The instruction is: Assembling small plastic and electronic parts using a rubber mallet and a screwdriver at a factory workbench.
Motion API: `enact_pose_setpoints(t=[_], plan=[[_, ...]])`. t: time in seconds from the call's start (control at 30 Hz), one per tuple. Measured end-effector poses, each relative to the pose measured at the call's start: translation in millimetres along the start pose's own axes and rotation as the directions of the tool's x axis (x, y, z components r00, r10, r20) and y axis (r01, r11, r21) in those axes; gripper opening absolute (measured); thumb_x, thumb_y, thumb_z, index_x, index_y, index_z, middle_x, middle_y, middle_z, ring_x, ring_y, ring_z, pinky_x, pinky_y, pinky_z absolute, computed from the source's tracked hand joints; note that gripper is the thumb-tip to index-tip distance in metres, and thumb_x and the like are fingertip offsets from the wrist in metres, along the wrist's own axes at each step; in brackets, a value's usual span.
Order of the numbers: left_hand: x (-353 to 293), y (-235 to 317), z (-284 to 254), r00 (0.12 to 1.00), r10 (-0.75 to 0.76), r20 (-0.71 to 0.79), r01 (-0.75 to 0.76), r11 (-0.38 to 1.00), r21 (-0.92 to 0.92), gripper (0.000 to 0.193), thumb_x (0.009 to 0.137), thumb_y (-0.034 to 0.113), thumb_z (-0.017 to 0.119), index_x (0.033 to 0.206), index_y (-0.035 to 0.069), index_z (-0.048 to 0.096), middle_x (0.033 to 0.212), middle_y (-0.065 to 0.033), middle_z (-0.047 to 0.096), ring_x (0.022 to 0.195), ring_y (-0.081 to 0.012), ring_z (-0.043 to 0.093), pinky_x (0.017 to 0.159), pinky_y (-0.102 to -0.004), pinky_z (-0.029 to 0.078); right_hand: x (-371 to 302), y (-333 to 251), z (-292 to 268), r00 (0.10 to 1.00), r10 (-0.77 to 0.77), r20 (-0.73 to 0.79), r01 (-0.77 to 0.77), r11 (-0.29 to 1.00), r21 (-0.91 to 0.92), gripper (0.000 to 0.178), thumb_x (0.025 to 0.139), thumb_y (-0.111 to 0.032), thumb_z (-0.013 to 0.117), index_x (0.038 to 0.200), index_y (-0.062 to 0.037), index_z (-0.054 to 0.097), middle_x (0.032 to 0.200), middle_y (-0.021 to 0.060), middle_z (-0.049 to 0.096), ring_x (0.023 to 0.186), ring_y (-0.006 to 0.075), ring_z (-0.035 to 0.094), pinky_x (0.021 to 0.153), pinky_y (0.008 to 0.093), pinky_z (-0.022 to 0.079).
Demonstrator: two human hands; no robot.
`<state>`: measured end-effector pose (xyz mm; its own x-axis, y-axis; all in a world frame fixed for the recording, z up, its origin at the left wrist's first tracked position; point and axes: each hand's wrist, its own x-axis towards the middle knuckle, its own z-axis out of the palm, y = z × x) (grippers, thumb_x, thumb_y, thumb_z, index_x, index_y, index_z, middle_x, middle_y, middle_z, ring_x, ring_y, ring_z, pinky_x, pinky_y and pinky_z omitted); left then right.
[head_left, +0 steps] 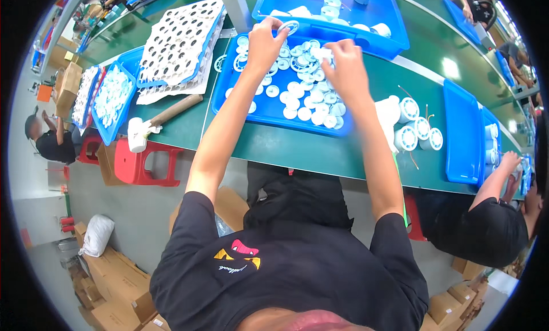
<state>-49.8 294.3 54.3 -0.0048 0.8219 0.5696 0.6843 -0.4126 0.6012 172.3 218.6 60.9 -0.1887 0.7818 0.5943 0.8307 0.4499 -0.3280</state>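
My left hand [265, 45] is raised over the far left part of a shallow blue tray [262, 117], pinching a white slotted plastic ring [290, 28] between thumb and fingertips. Many small white round discs [294, 92] lie loosely in the tray, with several slotted rings among them. Over the tray's right side, my right hand [347, 68] has its fingers bent around a small white piece [325, 54], which they partly cover. Just beyond both hands stands a deep blue bin [380, 45] with white cylindrical parts inside.
A mallet [177, 109] and stacked perforated white trays [182, 39] lie to the left. White round housings with wires [422, 128] sit on the green table [297, 148] at right, near an upright blue tray [462, 133]. A co-worker [486, 222] sits at far right; a red stool [143, 162] stands at left.
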Motion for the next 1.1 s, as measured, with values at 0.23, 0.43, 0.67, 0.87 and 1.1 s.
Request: enact_pose_setpoints(t=[0.23, 0.43, 0.67, 0.87, 1.1], plan=[[-47, 8, -96, 0.966, -0.184, -0.183, 0.147, 0.97, -0.196, 0.027, 0.097, 0.018, 0.077, 0.114, -0.001, 0.068, 0.1, -0.011, 0.076, 0.086, -0.0147, 0.069, 0.077, -0.0307, 0.056, 13, -31, 45, 0.922, 0.009, 0.386, 0.079, 0.974, -0.212, 0.055, 0.085, -0.034, 0.081, 0.13, -0.0065, 0.066, 0.126, 0.0215, 0.063, 0.122, 0.0407, 0.06, 0.099, 0.0496, 0.055], [-145, -32, -167, 0.819, -0.52, -0.242, 0.419, 0.831, -0.366, 0.031, 0.102, 0.02, 0.073, 0.121, -0.004, 0.065, 0.101, -0.005, 0.073, 0.088, -0.009, 0.066, 0.074, -0.0242, 0.053, 19, -24, 57, 0.948, 0.021, 0.317, 0.075, 0.954, -0.289, 0.049, 0.08, -0.022, 0.079, 0.122, -0.0016, 0.065, 0.114, 0.0198, 0.068, 0.106, 0.0384, 0.07, 0.082, 0.0451, 0.063], [-194, -49, -162, 0.715, -0.619, -0.324, 0.519, 0.781, -0.348, 0.024, 0.103, 0.015, 0.069, 0.12, -0.001, 0.065, 0.102, -0.005, 0.072, 0.09, -0.0102, 0.066, 0.077, -0.0264, 0.054, 14, -19, 56, 0.925, -0.141, 0.352, 0.222, 0.954, -0.201, 0.037, 0.086, -0.024, 0.079, 0.117, -0.0072, 0.067, 0.116, 0.0172, 0.066, 0.109, 0.0379, 0.069, 0.086, 0.0454, 0.061], [-191, -44, -157, 0.792, -0.483, -0.374, 0.505, 0.862, -0.044, 0.036, 0.1, 0.014, 0.07, 0.131, -0.002, 0.061, 0.123, -0.0166, 0.064, 0.11, -0.0255, 0.065, 0.092, -0.0361, 0.053, 16, -22, 48, 0.98, -0.097, 0.172, 0.124, 0.98, -0.154, 0.028, 0.09, -0.011, 0.069, 0.117, -0.0052, 0.071, 0.127, 0.0181, 0.064, 0.119, 0.0383, 0.062, 0.096, 0.0485, 0.056], [-186, -24, -156, 0.849, -0.287, -0.444, 0.354, 0.933, 0.073, 0.027, 0.098, 0.013, 0.07, 0.122, 0.002, 0.067, 0.118, -0.0134, 0.064, 0.112, -0.0295, 0.062, 0.096, -0.0385, 0.05, -2, -45, 57, 0.954, -0.289, 0.076, 0.299, 0.912, -0.28, 0.042, 0.091, -0.002, 0.062, 0.133, -0.0076, 0.067, 0.137, 0.0156, 0.062, 0.124, 0.0376, 0.057, 0.102, 0.0502, 0.05]])
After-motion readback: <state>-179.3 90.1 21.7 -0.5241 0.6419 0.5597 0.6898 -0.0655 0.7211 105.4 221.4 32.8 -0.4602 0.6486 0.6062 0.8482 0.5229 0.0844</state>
